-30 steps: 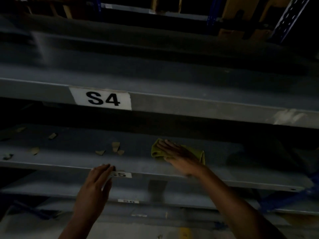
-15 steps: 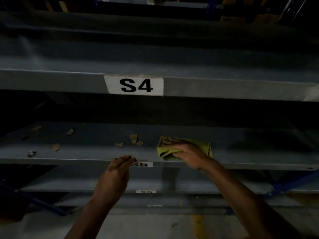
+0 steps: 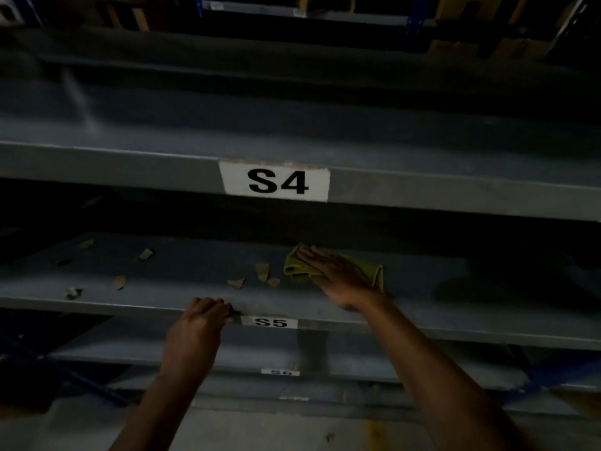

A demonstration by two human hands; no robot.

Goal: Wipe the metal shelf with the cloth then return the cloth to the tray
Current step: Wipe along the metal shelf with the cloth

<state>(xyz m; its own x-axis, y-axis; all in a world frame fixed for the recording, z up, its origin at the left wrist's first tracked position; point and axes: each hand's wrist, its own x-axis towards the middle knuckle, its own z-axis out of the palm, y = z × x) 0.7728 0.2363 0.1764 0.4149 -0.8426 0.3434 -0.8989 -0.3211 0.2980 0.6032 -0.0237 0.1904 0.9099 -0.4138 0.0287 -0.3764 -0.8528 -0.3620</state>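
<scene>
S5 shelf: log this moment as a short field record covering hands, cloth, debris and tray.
shelf: grey metal shelf labelled S5
cloth: yellow-green cloth, lying on the shelf
right hand: right hand flat on the cloth
left hand: left hand gripping the front edge beside the label
debris: brown scraps left of the cloth
tray: not in view

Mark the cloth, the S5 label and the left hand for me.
cloth [image 3: 372, 271], head view, yellow fold right of the wrist.
S5 label [image 3: 271, 322], head view, printed centre.
left hand [image 3: 198, 323], head view, back of hand.
</scene>
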